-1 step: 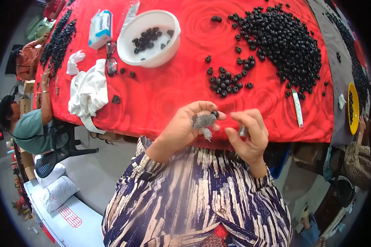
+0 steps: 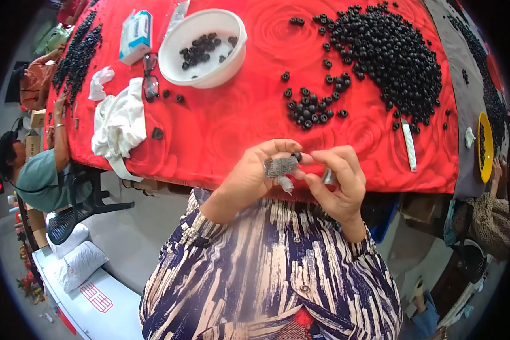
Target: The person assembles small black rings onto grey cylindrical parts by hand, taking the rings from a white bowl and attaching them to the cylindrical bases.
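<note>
My left hand (image 2: 246, 177) is closed on a small round black piece (image 2: 296, 156), pinched at its fingertips above the near table edge. A grey knitted wrap (image 2: 282, 166) covers one of its fingers, with a twisted pale end (image 2: 285, 184) hanging below. Beside it, my right hand (image 2: 345, 190) has its fingers bent close to the black piece. A small shiny grey object (image 2: 328, 177) shows between the right thumb and fingers; its kind is too small to make out. Loose black ring-like pieces (image 2: 311, 111) lie just beyond my hands.
A big heap of black pieces (image 2: 391, 62) covers the far right. Farther left stand a white bowl (image 2: 201, 79) holding several pieces, a box (image 2: 136, 39), glasses (image 2: 151, 85) and white cloth (image 2: 119, 124). A white-handled tool (image 2: 408, 146) lies right. People sit at both sides.
My right hand has come slightly left and up, nearer the black piece. More of the shiny grey object shows. The left hand keeps its hold.
</note>
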The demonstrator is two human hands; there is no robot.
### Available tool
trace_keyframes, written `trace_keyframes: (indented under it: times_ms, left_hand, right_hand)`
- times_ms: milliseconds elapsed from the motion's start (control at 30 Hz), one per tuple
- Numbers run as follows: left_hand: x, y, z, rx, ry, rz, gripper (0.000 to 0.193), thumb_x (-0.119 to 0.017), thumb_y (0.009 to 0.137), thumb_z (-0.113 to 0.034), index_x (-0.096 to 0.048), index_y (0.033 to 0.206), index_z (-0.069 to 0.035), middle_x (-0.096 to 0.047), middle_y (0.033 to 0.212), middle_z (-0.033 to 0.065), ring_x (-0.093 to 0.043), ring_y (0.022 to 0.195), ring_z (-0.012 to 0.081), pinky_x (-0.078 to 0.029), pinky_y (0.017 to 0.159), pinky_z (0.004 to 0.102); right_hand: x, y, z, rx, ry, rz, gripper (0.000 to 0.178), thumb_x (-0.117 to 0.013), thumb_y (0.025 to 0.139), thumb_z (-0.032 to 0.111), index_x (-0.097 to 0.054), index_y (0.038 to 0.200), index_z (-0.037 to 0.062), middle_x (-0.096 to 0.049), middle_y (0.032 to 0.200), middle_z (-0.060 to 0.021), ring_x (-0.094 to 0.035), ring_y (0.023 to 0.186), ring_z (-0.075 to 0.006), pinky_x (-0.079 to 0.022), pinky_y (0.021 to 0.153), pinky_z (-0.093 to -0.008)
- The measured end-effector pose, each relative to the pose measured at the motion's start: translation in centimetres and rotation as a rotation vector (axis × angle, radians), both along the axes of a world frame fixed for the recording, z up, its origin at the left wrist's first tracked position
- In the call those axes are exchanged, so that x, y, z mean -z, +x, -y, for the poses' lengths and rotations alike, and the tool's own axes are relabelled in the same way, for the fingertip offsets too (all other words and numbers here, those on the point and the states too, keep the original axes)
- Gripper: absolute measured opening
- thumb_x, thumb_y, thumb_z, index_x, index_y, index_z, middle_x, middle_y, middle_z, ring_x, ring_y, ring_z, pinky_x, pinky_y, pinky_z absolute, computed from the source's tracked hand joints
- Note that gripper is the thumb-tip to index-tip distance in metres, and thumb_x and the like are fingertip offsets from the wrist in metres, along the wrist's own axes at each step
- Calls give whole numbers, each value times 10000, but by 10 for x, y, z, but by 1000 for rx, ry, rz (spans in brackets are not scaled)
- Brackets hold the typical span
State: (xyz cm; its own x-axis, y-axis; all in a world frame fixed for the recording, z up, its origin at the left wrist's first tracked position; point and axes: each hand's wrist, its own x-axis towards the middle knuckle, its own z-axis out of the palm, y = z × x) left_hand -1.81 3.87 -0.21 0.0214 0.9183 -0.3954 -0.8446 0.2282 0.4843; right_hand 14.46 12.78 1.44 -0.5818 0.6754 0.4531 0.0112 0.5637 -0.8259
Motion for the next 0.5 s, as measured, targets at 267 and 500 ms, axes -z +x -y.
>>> trace_keyframes:
  times_ms: [267,500]
  left_hand:
    - [-14,13,24,169,-68,-70,270,-601,870,-34,-573,1136,0,-629,1010,53,-631,892,121,-535,730,254]
    - [0,15,49,242,-174,-9,290,-623,834,12,-593,1123,10,-651,893,39,-632,799,102,-516,693,219]
  right_hand:
    - [5,8,13,-192,-50,75,408,-750,615,-36,-640,1005,19,-567,844,-82,-601,679,-185,-487,560,-279]
    - [13,15,23,-342,35,71,371,-757,609,3,-637,960,5,-573,756,-94,-595,619,-219,-481,519,-295]
